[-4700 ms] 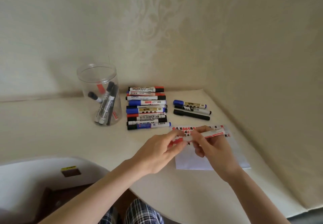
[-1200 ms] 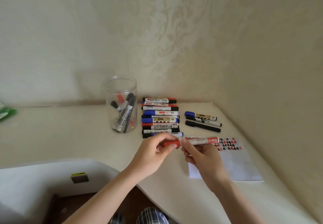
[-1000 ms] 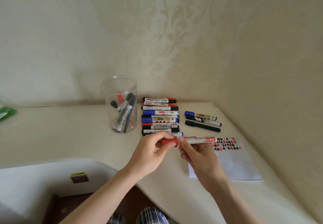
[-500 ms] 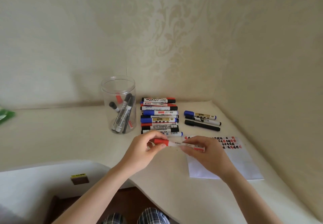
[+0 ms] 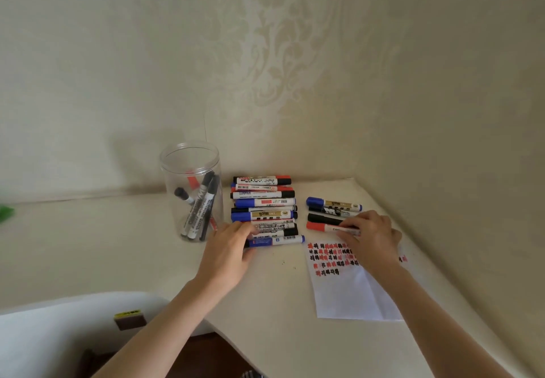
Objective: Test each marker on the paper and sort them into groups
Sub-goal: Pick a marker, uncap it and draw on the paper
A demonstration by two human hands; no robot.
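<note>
Red-capped marker [image 5: 324, 227] lies below the small right group (three markers) [image 5: 333, 209], our right hand [image 5: 370, 240] pinching its barrel; our left hand [image 5: 228, 248] grips a blue marker [image 5: 277, 241].

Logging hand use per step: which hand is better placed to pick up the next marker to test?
Left. The left hand already touches the blue marker at the near edge of the untested row, while the right hand is busy setting the red marker in the small group.
</note>
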